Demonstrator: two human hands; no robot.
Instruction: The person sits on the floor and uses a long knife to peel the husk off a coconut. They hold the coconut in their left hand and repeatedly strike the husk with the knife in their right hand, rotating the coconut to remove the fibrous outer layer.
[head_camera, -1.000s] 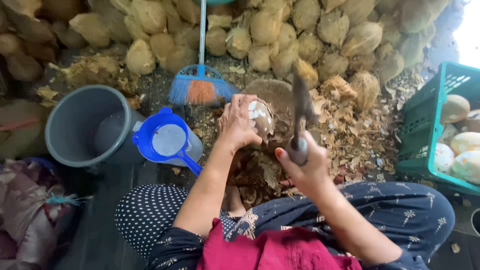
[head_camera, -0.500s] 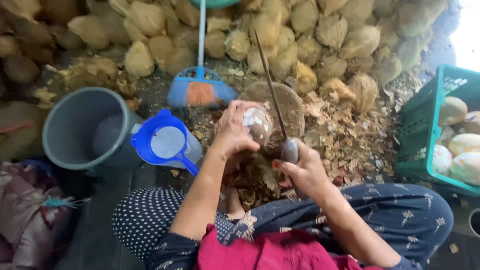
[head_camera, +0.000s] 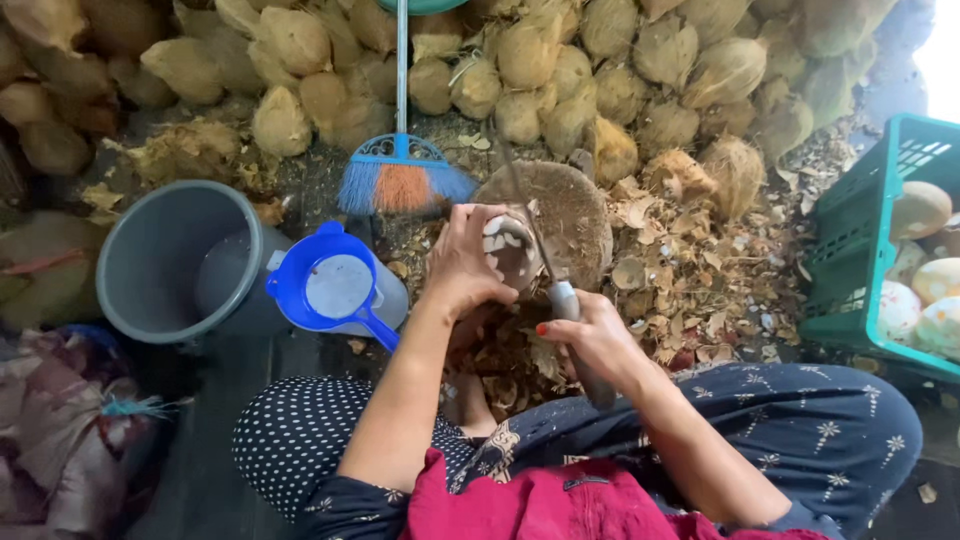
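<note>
While left hand clamped part-peeled coconut on round chopping block, right hand clenched knife, blade at shell. Judgement: short shaving strokes away from thumb, fingers clear. Blue strainer left.

Soft daylight enters from the upper right, where the corner blows out to white glare beside the green crate; the left side, around the grey bucket, sits dimmer with gentle shadows. The wide lens bows the edges; the knife blade smears with motion blur, while the husk pile stays fairly sharp.
</note>
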